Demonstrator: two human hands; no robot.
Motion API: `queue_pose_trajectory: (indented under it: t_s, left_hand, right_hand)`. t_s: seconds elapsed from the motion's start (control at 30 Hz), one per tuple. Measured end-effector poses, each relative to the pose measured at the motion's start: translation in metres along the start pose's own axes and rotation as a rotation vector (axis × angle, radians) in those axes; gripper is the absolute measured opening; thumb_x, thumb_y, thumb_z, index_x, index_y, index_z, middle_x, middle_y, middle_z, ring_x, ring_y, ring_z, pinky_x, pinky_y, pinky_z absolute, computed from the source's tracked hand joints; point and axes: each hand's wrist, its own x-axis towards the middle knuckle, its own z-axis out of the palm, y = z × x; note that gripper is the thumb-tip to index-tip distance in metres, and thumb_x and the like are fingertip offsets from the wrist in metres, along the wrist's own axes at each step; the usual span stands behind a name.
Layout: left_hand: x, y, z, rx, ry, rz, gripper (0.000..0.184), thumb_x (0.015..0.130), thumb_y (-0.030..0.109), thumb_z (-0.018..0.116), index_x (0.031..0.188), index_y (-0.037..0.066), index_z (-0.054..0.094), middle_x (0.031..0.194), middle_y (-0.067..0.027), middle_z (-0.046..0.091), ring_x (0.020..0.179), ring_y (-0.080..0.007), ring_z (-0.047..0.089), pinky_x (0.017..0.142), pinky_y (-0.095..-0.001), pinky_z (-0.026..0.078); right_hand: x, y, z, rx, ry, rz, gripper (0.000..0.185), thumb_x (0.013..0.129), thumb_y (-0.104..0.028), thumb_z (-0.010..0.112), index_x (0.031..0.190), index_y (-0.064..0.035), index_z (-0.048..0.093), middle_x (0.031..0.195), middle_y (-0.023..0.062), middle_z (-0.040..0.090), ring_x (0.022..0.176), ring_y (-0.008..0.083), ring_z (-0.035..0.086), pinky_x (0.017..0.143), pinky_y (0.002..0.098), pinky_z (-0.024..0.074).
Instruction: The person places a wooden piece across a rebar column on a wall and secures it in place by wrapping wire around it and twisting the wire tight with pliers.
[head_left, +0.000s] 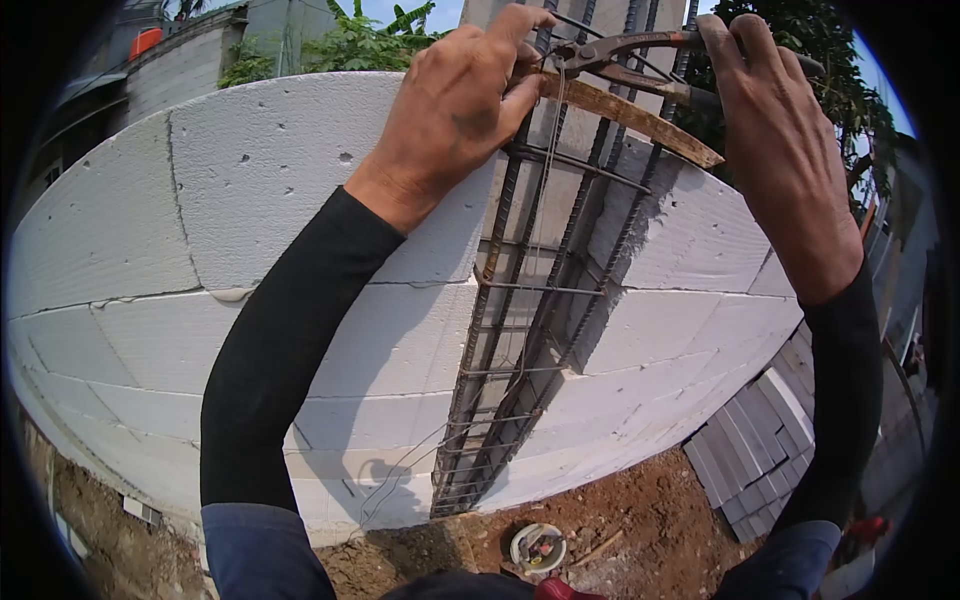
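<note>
My right hand [785, 150] is closed round the handles of a pair of pincers [630, 45], high at the top right. The jaws are at a thin tie wire [560, 90] beside the upright steel bars [580, 190]. My left hand [455, 105] is closed at the top of the bars, close to the jaws; what its fingertips grip is hidden. Its thumb is by the left end of a rough wooden strip [640, 120], which slants across the bars. Tie wire hangs down along the rebar cage, whose stirrups [545, 288] cross the bars lower down.
White block walls [280, 170] stand either side of the cage. On the brown soil [640, 520] below sits a bucket [538, 548] with things inside. Stacked grey blocks [750, 450] lie at lower right. Loose wires [400, 465] stick out near the cage's foot.
</note>
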Motion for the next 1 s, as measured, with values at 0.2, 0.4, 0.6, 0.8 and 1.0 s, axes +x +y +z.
queue_pose_trajectory:
  t_s: [0.2,0.4,0.6,0.8,1.0]
  left_hand:
    - [0.002,0.006,-0.002,-0.07,0.023,0.027,0.028,0.089,0.001,0.07,0.114,-0.006,0.06,0.096,-0.0234,0.072,0.088,-0.0358,0.073,0.079,-0.0422,0.058]
    - [-0.002,-0.009,0.001,0.014,0.036,0.115,0.025,0.089,-0.001,0.07,0.109,-0.007,0.058,0.095,-0.0239,0.072,0.083,-0.0365,0.071,0.077,-0.043,0.057]
    - [-0.008,-0.026,0.01,0.115,0.214,0.295,0.055,0.089,0.009,0.077,0.138,0.002,0.053,0.082,-0.0176,0.073,0.07,-0.0336,0.072,0.067,-0.0435,0.056]
    - [-0.011,-0.024,0.01,0.076,0.141,0.195,0.055,0.086,0.004,0.076,0.134,0.001,0.048,0.085,-0.0184,0.073,0.076,-0.0366,0.072,0.07,-0.0466,0.057]
    - [-0.009,-0.025,0.009,0.078,0.158,0.255,0.051,0.087,0.005,0.076,0.131,0.001,0.05,0.086,-0.02,0.073,0.078,-0.0371,0.073,0.072,-0.0462,0.059]
  right_hand:
    - [0.005,0.004,-0.001,0.0,-0.029,-0.089,0.044,0.091,0.004,0.05,0.135,0.0084,0.048,0.128,0.0221,0.05,0.118,0.0293,0.052,0.109,0.0439,0.0438]
    - [0.013,0.009,0.002,-0.079,0.145,-0.187,0.046,0.09,0.001,0.055,0.136,0.0083,0.05,0.125,0.0201,0.054,0.115,0.0294,0.055,0.108,0.0431,0.0435]
    - [0.021,0.007,-0.011,-0.145,0.144,-0.237,0.045,0.091,-0.003,0.061,0.134,0.0069,0.054,0.125,0.0182,0.056,0.113,0.0264,0.056,0.103,0.0406,0.0451]
    - [0.029,0.0,-0.018,-0.345,0.238,-0.273,0.027,0.091,-0.01,0.067,0.116,-0.0011,0.066,0.107,0.0094,0.064,0.1,0.0182,0.061,0.1,0.0393,0.0459]
    - [0.034,0.008,-0.026,-0.356,0.088,-0.378,0.01,0.088,-0.01,0.072,0.094,-0.0024,0.072,0.079,0.0063,0.067,0.079,0.0127,0.065,0.088,0.0363,0.0526]
